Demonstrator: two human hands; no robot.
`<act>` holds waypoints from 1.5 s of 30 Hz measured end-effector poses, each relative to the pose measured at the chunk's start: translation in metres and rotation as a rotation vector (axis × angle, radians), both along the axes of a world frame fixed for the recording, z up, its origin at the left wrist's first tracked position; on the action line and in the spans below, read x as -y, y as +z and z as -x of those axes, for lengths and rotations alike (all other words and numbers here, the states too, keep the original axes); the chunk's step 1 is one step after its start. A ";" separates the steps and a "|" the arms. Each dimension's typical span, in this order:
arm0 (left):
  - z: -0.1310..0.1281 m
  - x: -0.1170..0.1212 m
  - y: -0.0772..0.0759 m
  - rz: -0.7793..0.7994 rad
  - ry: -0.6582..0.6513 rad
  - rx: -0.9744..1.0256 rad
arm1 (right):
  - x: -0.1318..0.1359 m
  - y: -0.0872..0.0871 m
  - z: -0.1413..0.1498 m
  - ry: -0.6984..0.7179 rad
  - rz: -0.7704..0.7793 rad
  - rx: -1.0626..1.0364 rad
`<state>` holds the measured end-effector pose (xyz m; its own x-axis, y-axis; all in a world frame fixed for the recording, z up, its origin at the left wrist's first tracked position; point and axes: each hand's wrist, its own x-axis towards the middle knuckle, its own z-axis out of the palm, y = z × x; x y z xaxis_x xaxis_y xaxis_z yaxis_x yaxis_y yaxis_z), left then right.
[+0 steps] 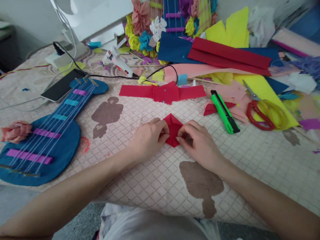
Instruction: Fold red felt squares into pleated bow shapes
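A small square of red paper with fold creases lies on the table in front of me, one corner pointing away. My left hand pinches its left edge between thumb and fingers. On the opposite side, my right hand grips the right edge the same way. Just beyond it is a flat red strip with a wider red piece across its middle. A green utility knife rests to the right of my right hand, over a red scrap.
At left lies a blue paper guitar with a pink flower. A hot glue gun, a black phone and a power strip are farther back. Scissors and coloured paper sheets cover the right side.
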<state>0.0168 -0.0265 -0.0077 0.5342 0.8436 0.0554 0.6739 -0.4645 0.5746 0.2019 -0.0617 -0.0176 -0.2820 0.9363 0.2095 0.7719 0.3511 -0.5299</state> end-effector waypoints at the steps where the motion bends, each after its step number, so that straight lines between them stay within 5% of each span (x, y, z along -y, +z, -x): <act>1: 0.000 0.000 0.000 -0.001 0.010 -0.001 | 0.000 0.000 0.000 -0.002 0.000 0.003; 45: 0.002 0.005 0.002 -0.089 -0.108 -0.133 | 0.003 -0.003 -0.002 0.019 -0.011 0.084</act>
